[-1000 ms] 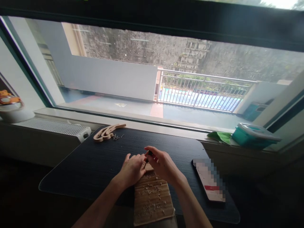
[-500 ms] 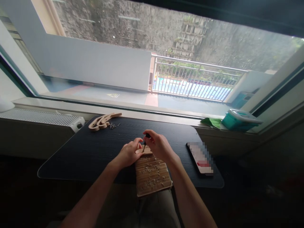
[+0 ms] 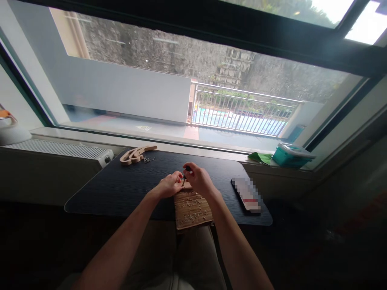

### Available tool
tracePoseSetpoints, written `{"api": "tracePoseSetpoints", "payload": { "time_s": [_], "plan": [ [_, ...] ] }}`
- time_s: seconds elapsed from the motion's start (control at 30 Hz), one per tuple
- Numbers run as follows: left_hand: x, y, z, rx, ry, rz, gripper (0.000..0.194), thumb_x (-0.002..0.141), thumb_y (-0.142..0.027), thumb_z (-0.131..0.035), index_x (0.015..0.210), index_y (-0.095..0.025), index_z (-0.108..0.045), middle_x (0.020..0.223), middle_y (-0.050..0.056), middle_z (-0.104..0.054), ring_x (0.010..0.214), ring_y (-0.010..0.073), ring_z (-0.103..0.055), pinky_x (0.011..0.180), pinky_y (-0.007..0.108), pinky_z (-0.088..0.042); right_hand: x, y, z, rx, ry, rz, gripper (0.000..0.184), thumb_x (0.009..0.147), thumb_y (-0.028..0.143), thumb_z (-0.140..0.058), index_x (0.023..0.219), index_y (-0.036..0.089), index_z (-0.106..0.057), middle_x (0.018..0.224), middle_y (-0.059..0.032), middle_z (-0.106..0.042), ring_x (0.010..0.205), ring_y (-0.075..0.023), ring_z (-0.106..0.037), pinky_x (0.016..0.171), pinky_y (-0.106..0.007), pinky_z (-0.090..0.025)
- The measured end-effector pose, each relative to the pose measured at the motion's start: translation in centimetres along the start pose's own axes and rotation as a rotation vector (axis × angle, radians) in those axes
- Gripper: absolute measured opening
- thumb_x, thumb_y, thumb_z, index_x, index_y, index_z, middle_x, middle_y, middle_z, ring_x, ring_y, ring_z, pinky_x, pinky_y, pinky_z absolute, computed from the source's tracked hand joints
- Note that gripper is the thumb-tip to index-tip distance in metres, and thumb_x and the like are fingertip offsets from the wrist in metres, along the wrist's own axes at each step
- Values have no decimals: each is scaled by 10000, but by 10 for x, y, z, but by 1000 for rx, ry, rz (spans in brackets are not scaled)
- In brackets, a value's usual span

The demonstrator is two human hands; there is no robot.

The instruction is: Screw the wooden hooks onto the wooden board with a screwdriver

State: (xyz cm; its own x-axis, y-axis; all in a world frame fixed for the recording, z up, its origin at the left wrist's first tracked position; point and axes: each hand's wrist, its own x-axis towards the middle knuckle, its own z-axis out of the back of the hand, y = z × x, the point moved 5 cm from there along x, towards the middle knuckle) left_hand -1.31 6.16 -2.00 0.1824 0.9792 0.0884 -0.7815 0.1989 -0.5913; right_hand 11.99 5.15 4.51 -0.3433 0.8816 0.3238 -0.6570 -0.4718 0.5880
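My right hand (image 3: pixel 199 180) is closed round a small dark-handled tool (image 3: pixel 186 171), its tip pointing down at a small pale wooden piece (image 3: pixel 185 185). My left hand (image 3: pixel 168 187) rests beside it with curled fingers pressing on that wooden piece. The piece lies at the far end of a brown cardboard sheet (image 3: pixel 192 209) littered with wood shavings, on a black table (image 3: pixel 127 189).
Curved wooden pieces (image 3: pixel 136 154) and several small screws (image 3: pixel 149 160) lie at the table's far left. A phone (image 3: pixel 246 194) lies to the right. On the window sill stand a teal box (image 3: pixel 290 155) and green cloth (image 3: pixel 260 157). A white radiator (image 3: pixel 60 151) is on the left.
The camera has pulled back and tilted up, so hands and table look smaller. Both hands stay together over the wooden piece with the tool.
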Motion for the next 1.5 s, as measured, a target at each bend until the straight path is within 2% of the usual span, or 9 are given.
{"api": "tracePoseSetpoints", "payload": {
  "time_s": [0.4,0.53,0.67,0.8,0.97,1.13,1.27,1.37,1.5],
  "plan": [
    [-2,0,2,49,8,-33,172,775,-223,-533,945,-217,-512,934,26,-651,893,188,-611,770,286,-431,-1,2,0,56,6,-24,221,875,337,-473,1040,268,-603,787,7,-678,690,-137,-614,625,-229,-415],
    [-3,-3,2,46,0,-44,170,770,-212,-539,938,-225,-520,877,16,-642,883,191,-598,780,294,-422,-1,0,1,113,-8,-15,219,890,334,-456,1031,254,-602,770,7,-673,653,-123,-595,605,-217,-408],
    [-1,5,-3,-23,8,-51,246,759,-177,-523,1000,-226,-521,898,30,-630,889,197,-575,832,339,-423,3,-5,0,186,6,-38,189,895,334,-467,1006,246,-592,773,17,-667,614,-101,-563,579,-201,-397],
    [1,20,-7,-122,-12,-28,377,727,-206,-565,1092,-256,-483,1027,31,-627,982,219,-556,933,402,-407,9,-9,3,240,75,-59,187,898,306,-476,1034,244,-588,796,15,-663,645,-94,-563,631,-203,-417],
    [1,23,-9,-103,-35,-35,287,733,-219,-570,1011,-264,-518,969,22,-639,938,229,-564,985,461,-367,18,-15,4,274,105,-104,187,894,302,-481,1042,243,-580,866,9,-677,666,-91,-566,640,-207,-425],
    [-4,19,-9,-105,-107,-23,216,725,-213,-557,938,-250,-540,907,24,-624,895,222,-560,909,409,-417,21,-18,-1,294,111,-95,188,898,324,-473,1034,246,-577,831,12,-663,668,-96,-567,654,-213,-425],
    [-10,18,-12,-123,-150,13,140,744,-210,-543,883,-229,-539,863,21,-601,868,199,-550,841,354,-443,21,-17,1,314,184,-38,173,896,309,-472,995,234,-592,776,16,-638,652,-94,-552,659,-215,-422],
    [-12,16,-12,-127,-169,26,179,736,-193,-564,909,-228,-538,884,15,-593,871,185,-540,841,337,-438,22,-18,5,330,242,40,158,881,266,-489,994,231,-594,795,14,-639,650,-90,-543,626,-203,-413],
    [-13,12,-10,-109,-169,35,201,726,-168,-572,916,-228,-541,877,6,-577,849,174,-529,834,331,-430,29,-21,6,294,239,115,137,869,264,-519,972,229,-602,757,26,-637,613,-83,-522,589,-193,-399]
  ]
}}
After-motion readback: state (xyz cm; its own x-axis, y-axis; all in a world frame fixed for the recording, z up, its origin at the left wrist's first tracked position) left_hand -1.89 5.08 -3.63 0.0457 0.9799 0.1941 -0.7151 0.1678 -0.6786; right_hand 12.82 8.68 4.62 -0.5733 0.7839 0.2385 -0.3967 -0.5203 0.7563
